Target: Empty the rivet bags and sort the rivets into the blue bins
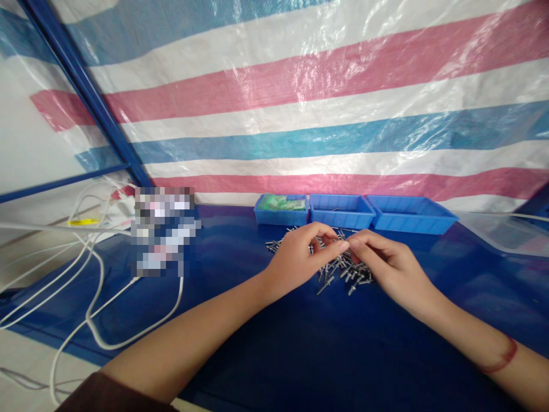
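A loose pile of small metal rivets (338, 272) lies on the blue table top (300, 343). My left hand (300, 254) and my right hand (386, 263) rest over the pile, fingertips meeting above it. The thumb and forefinger of each hand are pinched together at the meeting point; whatever sits between them is too small to make out. Part of the pile is hidden under both hands.
Three blue plastic bins stand in a row behind the pile: the left bin (281, 210) holds green packets, the middle bin (342, 210) and right bin (409, 213) look nearly bare. White cables (92, 309) loop at the left beside a blurred object (163, 232). A striped tarp (300, 103) forms the back wall.
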`<state>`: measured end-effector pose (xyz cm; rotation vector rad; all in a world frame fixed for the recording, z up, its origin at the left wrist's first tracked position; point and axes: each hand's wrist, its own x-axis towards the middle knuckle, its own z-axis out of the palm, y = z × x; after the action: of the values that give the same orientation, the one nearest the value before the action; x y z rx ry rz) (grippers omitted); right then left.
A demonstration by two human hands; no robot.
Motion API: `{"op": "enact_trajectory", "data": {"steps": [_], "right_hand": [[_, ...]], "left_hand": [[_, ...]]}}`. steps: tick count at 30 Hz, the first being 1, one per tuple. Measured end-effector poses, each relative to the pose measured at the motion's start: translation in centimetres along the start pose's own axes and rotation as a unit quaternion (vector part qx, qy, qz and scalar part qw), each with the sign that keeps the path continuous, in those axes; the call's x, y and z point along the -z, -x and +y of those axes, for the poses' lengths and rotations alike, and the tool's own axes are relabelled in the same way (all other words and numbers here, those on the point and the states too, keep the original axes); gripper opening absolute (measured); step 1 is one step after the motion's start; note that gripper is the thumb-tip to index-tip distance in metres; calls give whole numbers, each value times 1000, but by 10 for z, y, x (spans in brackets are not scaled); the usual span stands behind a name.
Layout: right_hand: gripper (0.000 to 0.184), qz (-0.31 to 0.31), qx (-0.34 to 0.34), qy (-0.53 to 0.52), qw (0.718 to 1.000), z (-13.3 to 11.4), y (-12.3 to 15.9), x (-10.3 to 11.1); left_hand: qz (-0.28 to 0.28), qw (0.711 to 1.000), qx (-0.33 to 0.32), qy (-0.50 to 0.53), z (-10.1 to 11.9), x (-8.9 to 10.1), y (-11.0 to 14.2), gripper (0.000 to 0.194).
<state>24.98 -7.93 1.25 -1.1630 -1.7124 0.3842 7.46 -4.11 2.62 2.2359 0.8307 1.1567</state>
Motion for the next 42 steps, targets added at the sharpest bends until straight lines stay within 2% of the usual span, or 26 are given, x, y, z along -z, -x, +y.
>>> {"op": "enact_trajectory", "data": {"steps": [4, 7, 10, 12, 15, 18, 22, 29, 32, 34, 36, 39, 42], "right_hand": [[31, 83, -14, 121, 989, 15, -33, 2], [30, 99, -8, 246, 964, 31, -67, 2], [33, 100, -12, 338, 936, 43, -91, -2], [34, 106, -31, 363, 925, 46, -95, -6], [32, 100, -35, 340, 934, 42, -80, -13], [28, 72, -11, 279, 958, 32, -52, -16], [21, 44, 17, 216, 975, 19, -20, -18], [14, 56, 41, 149, 986, 3, -11, -21], [13, 54, 37, 135, 989, 0, -9, -19], [14, 58, 27, 118, 991, -2, -6, -16], [15, 56, 11, 94, 994, -4, -1, -14], [18, 60, -22, 40, 997, -8, 7, -18], [22, 71, -37, -36, 996, -11, 13, -26]], "left_hand": [[-3, 992, -16, -124, -23, 20, -14, 21], [-21, 982, 7, -190, -42, 33, -20, 20], [-83, 968, 19, -235, -56, 42, -21, 27], [-127, 958, 7, -257, -61, 44, -20, 28], [-163, 946, -21, -281, -63, 44, -19, 21], [-202, 937, -40, -281, -61, 44, -19, 23], [-245, 924, -50, -289, -56, 46, -22, 24], [-257, 886, -77, -379, -53, 45, -21, 20], [-234, 879, -98, -403, -51, 45, -19, 20], [-202, 889, -115, -395, -46, 45, -19, 20], [-168, 923, -117, -326, -39, 42, -19, 21], [-118, 982, -60, -136, -24, 29, -16, 18], [-64, 998, 7, 13, -11, 7, -6, 14]]}}
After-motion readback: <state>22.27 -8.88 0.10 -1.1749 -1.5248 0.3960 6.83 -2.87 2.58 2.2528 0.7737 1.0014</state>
